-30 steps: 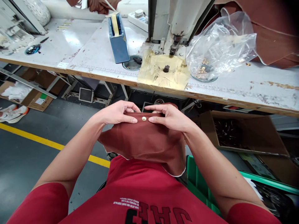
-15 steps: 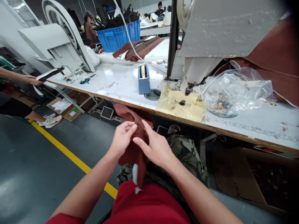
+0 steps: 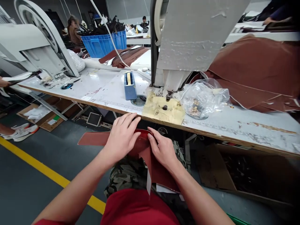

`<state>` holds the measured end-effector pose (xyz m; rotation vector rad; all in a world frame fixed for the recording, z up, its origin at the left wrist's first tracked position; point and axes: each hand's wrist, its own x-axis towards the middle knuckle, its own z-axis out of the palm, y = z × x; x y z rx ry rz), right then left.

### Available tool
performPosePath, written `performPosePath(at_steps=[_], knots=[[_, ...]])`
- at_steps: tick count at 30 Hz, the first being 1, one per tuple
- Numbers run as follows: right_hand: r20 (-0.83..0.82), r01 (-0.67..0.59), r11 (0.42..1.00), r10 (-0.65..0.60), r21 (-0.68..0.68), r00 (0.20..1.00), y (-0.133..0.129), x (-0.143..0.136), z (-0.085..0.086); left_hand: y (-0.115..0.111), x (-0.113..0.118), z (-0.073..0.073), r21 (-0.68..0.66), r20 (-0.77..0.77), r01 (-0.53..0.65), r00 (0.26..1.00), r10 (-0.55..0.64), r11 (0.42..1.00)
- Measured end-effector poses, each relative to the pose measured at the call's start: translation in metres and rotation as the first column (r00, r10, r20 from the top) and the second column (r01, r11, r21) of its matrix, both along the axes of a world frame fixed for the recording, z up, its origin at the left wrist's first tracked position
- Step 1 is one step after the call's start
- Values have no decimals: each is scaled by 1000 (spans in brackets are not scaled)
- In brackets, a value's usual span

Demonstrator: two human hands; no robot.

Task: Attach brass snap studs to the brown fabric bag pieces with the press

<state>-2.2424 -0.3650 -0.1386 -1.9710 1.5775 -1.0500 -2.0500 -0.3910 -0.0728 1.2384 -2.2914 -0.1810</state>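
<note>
A reddish-brown piece of leather [image 3: 161, 173] hangs over my lap in front of the table edge, with one flat strip reaching out to the left and a white edge showing below. My right hand [image 3: 163, 149] pinches its upper edge between thumb and fingers. Over the leather's left part lies my left hand [image 3: 122, 133], fingers stretched out and thumb apart; its palm side is hidden. Just beyond the hands stands a grey press machine [image 3: 182, 40], its lower tip above a pad covered in yellowish tape [image 3: 152, 106].
A blue tape dispenser [image 3: 130, 89] stands left of the pad. To the right lie a clear plastic bag [image 3: 208, 93] with small gold pieces and stacked brown leather [image 3: 257, 72]. Another machine [image 3: 35, 47] and a co-worker's hand [image 3: 4, 82] are at left. A cardboard box [image 3: 225, 175] sits below.
My left hand has gone from pinching the leather to lying spread over it. The leather has turned, its strip now pointing left. The view has swung right.
</note>
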Motion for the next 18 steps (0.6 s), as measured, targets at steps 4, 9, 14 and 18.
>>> performPosePath(at_steps=[4,9,14,18], knots=[[-49,67,998,-68,-20,997,-7,-25,15,-49,-17,2,259,125,213,960,-251,942],[-50,181,983,-181,4,982,-39,-63,35,-86,-54,-2,278,-1,193,980,-201,941],[136,184,979,-195,88,971,-86,-92,36,-119,-92,-3,186,-62,130,991,-120,974],[188,207,969,-230,134,955,-106,-100,29,-140,-107,-9,182,-93,126,990,-110,975]])
